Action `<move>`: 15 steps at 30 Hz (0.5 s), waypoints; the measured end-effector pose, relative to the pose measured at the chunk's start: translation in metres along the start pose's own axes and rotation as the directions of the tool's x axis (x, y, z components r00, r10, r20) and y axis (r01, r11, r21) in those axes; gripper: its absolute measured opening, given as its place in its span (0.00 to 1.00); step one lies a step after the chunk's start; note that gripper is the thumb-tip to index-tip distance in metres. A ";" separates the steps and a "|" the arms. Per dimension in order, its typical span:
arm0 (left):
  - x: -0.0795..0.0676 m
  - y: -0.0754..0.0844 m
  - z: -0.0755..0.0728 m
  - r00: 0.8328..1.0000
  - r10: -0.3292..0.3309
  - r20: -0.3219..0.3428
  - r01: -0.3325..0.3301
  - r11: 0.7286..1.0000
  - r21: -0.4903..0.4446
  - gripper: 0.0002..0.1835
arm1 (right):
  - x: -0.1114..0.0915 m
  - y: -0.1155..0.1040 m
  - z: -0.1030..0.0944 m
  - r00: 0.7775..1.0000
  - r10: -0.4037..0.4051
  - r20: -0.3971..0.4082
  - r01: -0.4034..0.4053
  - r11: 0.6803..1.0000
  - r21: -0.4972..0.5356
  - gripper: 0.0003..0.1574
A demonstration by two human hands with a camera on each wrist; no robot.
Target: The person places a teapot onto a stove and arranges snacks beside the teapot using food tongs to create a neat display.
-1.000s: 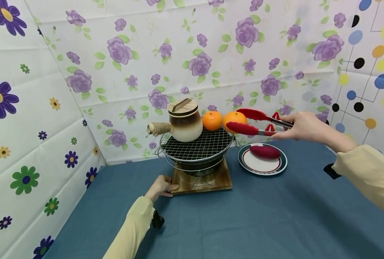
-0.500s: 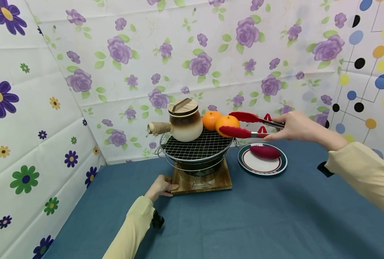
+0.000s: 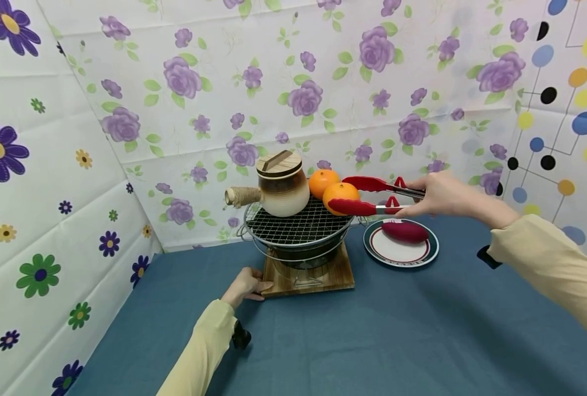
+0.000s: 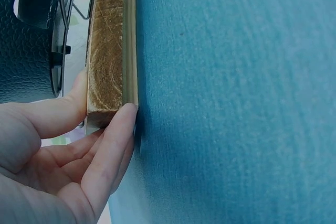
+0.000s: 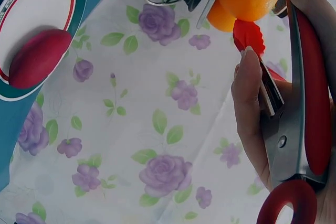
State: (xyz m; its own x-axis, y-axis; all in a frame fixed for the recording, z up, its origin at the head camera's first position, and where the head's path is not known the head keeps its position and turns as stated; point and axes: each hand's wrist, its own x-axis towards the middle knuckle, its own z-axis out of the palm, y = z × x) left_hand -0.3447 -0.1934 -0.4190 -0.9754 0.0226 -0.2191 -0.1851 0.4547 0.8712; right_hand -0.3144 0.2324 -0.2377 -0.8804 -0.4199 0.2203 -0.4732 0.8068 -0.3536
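While the left hand (image 3: 245, 285) pinches the near left corner of the board (image 3: 283, 281), thumb above and fingers at the edge and underside, the right hand (image 3: 446, 193) holds the tongs (image 3: 356, 207), fingers wrapped round the metal arms. Tongs level, tips pointing left, jaws parted to either side of the near orange (image 3: 340, 197): one red tip crosses its front, the other lies behind its right side. Near orange located over the right rear of the grate (image 3: 293, 230); whether it bears on the mesh cannot be told. Far orange (image 3: 322, 180) just behind it, between it and the pot (image 3: 288, 201); the two overlap in the head view, contact uncertain.

Pot stands upright at the left rear of the grate, wooden lid (image 3: 288, 162) on, wrapped handle (image 3: 243, 196) pointing left. Grate covers the round black stove (image 3: 298, 254), which stands on the board. To the right of the stove, well apart from the left hand: plate (image 3: 397, 253), white with a dark green rim, bearing a dark red sweet potato (image 3: 406, 232). Board and plate both on blue cloth (image 3: 372, 335).
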 end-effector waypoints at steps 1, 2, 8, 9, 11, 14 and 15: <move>0.000 0.000 0.000 1.000 0.003 0.002 -0.003 1.000 0.003 0.31 | 0.000 0.000 0.000 1.000 0.000 0.000 0.000 1.000 -0.001 0.35; 0.000 -0.001 0.000 1.000 0.003 0.002 -0.003 1.000 0.001 0.30 | 0.001 0.000 0.001 1.000 0.000 0.001 0.000 1.000 -0.003 0.36; -0.001 0.000 0.000 1.000 0.001 -0.001 -0.001 1.000 -0.004 0.31 | 0.002 -0.001 0.001 1.000 0.006 0.010 -0.006 1.000 0.003 0.39; -0.001 0.000 0.001 1.000 0.001 -0.001 -0.001 1.000 -0.002 0.31 | 0.002 -0.002 0.001 1.000 0.007 0.012 -0.007 1.000 0.007 0.38; -0.001 0.001 0.001 1.000 -0.002 -0.004 0.002 1.000 -0.001 0.31 | 0.002 -0.002 0.000 1.000 0.011 0.016 -0.011 1.000 0.013 0.37; -0.001 0.001 0.001 1.000 -0.003 -0.004 0.004 1.000 0.004 0.31 | 0.002 -0.002 0.000 1.000 0.014 0.022 -0.014 1.000 0.020 0.38; -0.001 0.001 0.001 1.000 -0.004 -0.004 0.004 1.000 0.005 0.31 | 0.002 -0.002 0.000 1.000 0.015 0.024 -0.016 1.000 0.023 0.37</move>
State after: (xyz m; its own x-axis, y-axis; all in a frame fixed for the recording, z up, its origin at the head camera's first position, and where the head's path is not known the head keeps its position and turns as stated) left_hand -0.3441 -0.1925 -0.4185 -0.9751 0.0173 -0.2209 -0.1885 0.4589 0.8682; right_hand -0.3157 0.2297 -0.2367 -0.8880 -0.4175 0.1929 -0.4599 0.8037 -0.3776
